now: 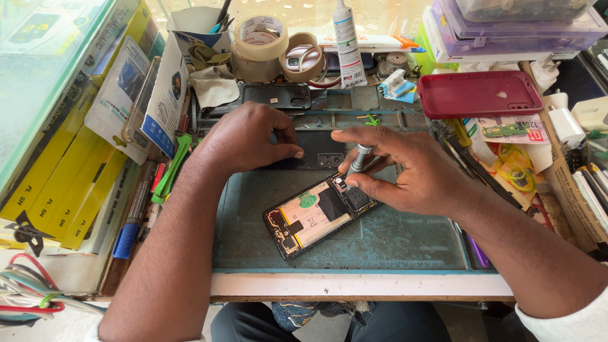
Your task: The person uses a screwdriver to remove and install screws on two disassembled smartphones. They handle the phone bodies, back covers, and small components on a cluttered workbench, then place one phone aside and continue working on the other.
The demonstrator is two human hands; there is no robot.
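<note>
An opened smartphone (310, 218) lies tilted on the teal work mat (392, 244), its back removed and its battery and boards showing. My right hand (405, 168) grips a small metal screwdriver (358, 158), tip down on the phone's upper end near the camera area. My left hand (247, 136) rests further back on the mat, fingers curled with thumb and forefinger pinched together over a dark phone back cover (320, 149). Whether anything sits between those fingertips cannot be told.
A red phone case (478, 94), tape rolls (261, 38), a white glue tube (346, 44) and a cloth crowd the back. Yellow packets (60, 190) and pens lie left. Chargers (563, 123), small boards and wire sit right. The bench edge (354, 285) runs along the front.
</note>
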